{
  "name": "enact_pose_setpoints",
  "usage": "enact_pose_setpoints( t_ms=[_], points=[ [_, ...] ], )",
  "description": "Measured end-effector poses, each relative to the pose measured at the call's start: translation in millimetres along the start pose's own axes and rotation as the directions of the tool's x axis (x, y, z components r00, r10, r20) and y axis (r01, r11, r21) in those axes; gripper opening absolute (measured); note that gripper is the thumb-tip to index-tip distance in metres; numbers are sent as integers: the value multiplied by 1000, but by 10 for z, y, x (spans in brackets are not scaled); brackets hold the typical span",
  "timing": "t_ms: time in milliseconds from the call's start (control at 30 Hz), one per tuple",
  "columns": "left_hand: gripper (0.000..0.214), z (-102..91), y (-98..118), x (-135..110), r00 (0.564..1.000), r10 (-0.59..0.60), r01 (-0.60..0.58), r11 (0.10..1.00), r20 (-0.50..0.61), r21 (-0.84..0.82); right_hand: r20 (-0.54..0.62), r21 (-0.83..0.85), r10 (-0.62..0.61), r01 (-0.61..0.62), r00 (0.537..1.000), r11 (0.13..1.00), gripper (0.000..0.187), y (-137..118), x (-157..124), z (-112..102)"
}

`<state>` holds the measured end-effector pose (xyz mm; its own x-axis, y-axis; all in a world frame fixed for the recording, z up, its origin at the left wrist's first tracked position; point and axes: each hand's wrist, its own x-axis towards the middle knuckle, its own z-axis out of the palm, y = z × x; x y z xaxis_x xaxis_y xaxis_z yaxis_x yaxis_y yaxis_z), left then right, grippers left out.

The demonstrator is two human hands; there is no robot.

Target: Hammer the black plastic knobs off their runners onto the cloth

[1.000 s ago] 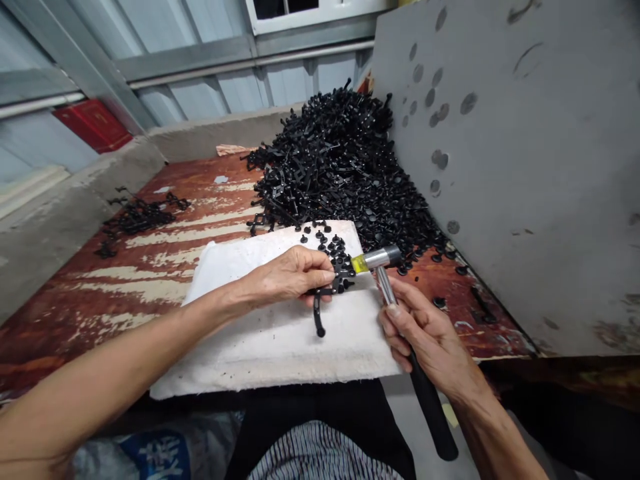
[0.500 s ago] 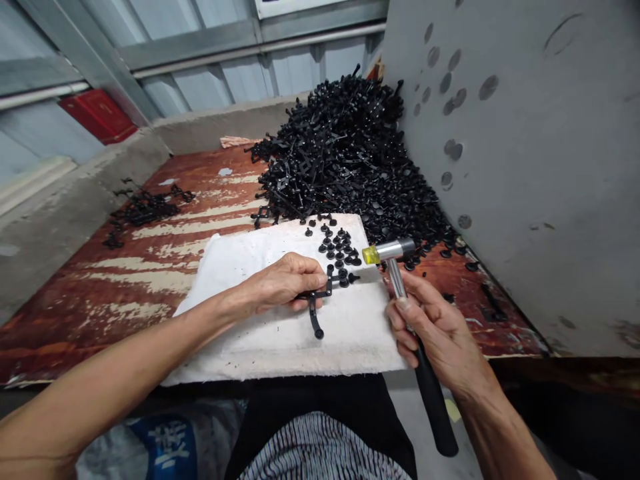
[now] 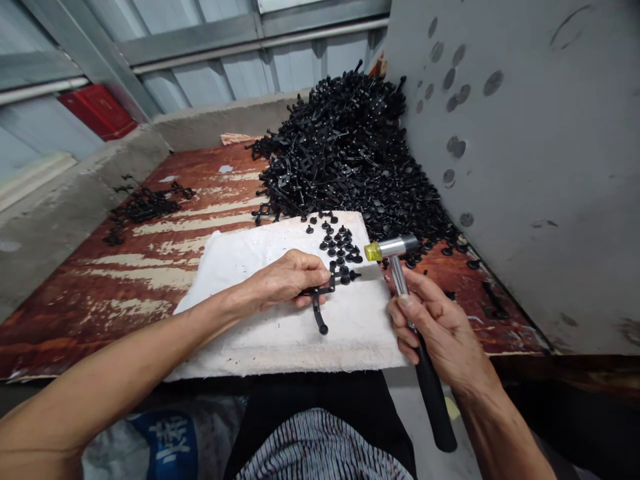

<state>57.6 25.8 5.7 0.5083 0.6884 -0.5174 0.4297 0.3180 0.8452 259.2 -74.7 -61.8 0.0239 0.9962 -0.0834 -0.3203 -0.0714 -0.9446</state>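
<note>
While our left hand (image 3: 287, 280) presses its fingertips down on a black plastic branching sprue (image 3: 320, 300), our right hand (image 3: 435, 327) is wrapped tight around the shaft of a small hammer with a chrome head, yellow striking face and black grip (image 3: 395, 248). The sprue lies flat near the middle of a thick white fibrous pad (image 3: 270, 340), its stem pointing toward us. We see the hammer head at the pad's right edge (yellow face turned toward the sprue), apart from it. Loose round black plastic caps (image 3: 340, 243) sit on the pad's far right corner.

Beyond the pad's far edge, a big heap of black plastic parts (image 3: 350, 147) is banked into the corner made by an upright grey board (image 3: 525, 167) and a low concrete ledge (image 3: 210, 133). Well left of the pad, a small scatter of black pieces (image 3: 143, 207) lies on the worn red-brown wooden bench (image 3: 150, 287). Bare boards show between that scatter and the pad's left edge. The pad's near edge runs along the bench's near edge.
</note>
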Motion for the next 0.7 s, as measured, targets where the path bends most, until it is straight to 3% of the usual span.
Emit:
enact_pose_setpoints(
  t_ms=[367,533,600,700],
  points=[
    [25,17,0,13,1000,17,-17,999,-1,51,7,-1,-18,18,1000,1000,40,-1,13,-7],
    [24,9,-4,9,999,43,-42,995,-7,91,4,-136,-44,44,999,990,37,-4,-1,-1],
    [23,6,-3,6,999,33,-31,995,-15,99,5,-330,-111,106,994,938,38,-45,-28,2],
    [22,5,4,10,1000,14,-10,993,-26,117,124,-654,-324,323,938,684,44,-170,-88,19]
  ],
)
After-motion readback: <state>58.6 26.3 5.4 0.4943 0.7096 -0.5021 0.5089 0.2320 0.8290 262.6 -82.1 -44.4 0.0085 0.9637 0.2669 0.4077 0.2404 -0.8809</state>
